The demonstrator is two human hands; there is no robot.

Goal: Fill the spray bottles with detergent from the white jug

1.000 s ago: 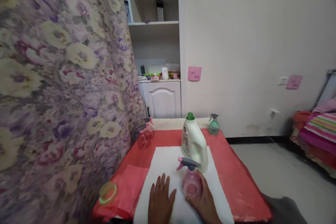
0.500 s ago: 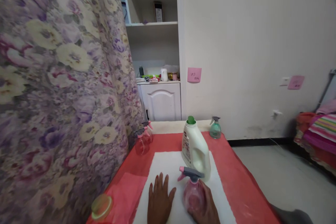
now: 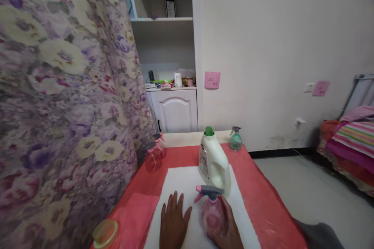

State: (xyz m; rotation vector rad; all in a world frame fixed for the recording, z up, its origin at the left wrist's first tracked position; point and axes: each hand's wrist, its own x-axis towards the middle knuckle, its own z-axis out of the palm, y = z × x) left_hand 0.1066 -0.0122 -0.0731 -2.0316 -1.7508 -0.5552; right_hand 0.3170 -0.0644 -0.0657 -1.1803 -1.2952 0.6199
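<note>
My right hand (image 3: 227,228) is wrapped around the right side of a clear pink spray bottle (image 3: 212,216) with a grey and pink trigger head, which stands upright. My left hand (image 3: 174,221) lies flat with fingers stretched out on a white sheet (image 3: 175,179), left of the bottle and apart from it. Just behind the spray bottle stands a large pale jug (image 3: 216,161) with a side handle. A green piece (image 3: 208,130) shows in its open mouth.
Several pink spray bottles (image 3: 153,159) stand at the table's far left, a green spray bottle (image 3: 235,140) at the far right. A yellowish round lid or dish (image 3: 105,233) lies near left on the red cloth (image 3: 254,190). A floral curtain (image 3: 67,124) hangs along the left.
The whole view has shifted slightly, so things appear a little further left and higher. My right hand still holds the spray bottle; my left hand still lies flat on the sheet.
</note>
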